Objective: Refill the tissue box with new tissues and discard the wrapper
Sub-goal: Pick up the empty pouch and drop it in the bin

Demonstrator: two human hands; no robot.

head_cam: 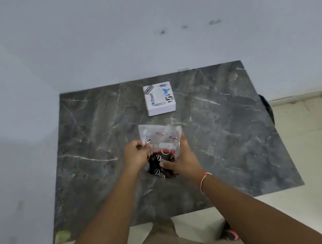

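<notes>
A tissue pack (162, 142) in a clear and dark plastic wrapper with white lettering sits at the middle of the dark marble table (94, 132). My left hand (136, 154) pinches the wrapper's left edge. My right hand (183, 160) grips its right side, thumb across the dark printed part. Beyond them, near the table's far edge, lies a white square tissue box (159, 98) covered with stickers, apart from both hands.
The table stands against a pale wall at the back and left. A dark object (267, 109) shows past the table's right edge. Light floor tiles lie to the right and in front. My legs and a pink shoe (230, 234) are below the near edge.
</notes>
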